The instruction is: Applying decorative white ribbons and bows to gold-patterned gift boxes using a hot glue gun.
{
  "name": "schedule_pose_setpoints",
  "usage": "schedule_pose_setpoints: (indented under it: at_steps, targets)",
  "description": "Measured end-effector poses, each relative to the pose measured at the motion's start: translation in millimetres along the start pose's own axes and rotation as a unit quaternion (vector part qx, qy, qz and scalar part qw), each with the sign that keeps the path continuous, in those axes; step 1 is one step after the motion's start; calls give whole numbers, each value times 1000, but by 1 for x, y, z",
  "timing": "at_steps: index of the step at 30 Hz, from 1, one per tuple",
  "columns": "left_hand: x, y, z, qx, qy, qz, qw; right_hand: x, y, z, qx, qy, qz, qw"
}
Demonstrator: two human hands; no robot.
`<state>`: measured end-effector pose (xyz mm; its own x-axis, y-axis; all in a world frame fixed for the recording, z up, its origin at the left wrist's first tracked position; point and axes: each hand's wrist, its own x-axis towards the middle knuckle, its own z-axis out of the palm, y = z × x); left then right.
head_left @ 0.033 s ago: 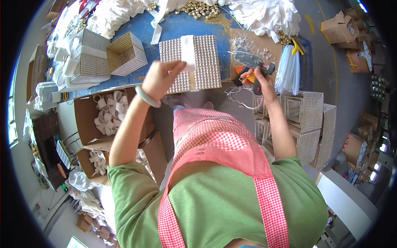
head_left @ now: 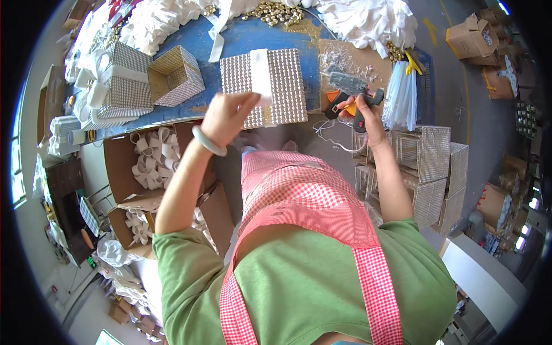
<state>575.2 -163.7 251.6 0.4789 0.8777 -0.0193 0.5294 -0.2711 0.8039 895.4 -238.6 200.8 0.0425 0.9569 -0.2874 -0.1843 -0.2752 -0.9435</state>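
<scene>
A square box (head_left: pixel 289 86) covered in rows of silvery studs lies at the near edge of the blue table, a white ribbon strip (head_left: pixel 260 72) running down its middle. My left hand (head_left: pixel 226 117) is closed in a pinch on the ribbon's near end, over the studded face. Off to the right, my right hand (head_left: pixel 370 122) grips the handle of a glue gun (head_left: pixel 348 84), its nozzle pointing left over a brown board (head_left: pixel 325 57). A pale cord hangs below the gun.
Studded open boxes (head_left: pixel 175 75) stand at the left. White fabric (head_left: pixel 374 26) and gold bells (head_left: pixel 275 14) line the back. Clear glue sticks (head_left: pixel 401 95) hang at the table's right edge. Below are a carton of white bows (head_left: pixel 154 161) and stacked studded boxes (head_left: pixel 428 172).
My left hand has shifted slightly toward me and right, its pinch now lower along the ribbon's end. The right hand and glue gun are nearly unmoved.
</scene>
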Motion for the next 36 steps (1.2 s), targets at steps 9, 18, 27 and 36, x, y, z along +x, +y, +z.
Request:
schedule_pose_setpoints:
  at_steps: [9, 18, 27, 36]
  targets:
    - [-30, -31, 64, 130, 75, 112, 982, 15, 49, -50, 193, 103, 40, 975]
    - [-36, -30, 70, 79, 89, 55, 991, 80, 105, -157, 388, 222, 130, 885]
    - [-36, -25, 80, 82, 126, 54, 987, 122, 129, -225, 49, 276, 183, 942]
    - [-41, -39, 86, 68, 138, 83, 985, 107, 81, -110, -231, 191, -146, 943]
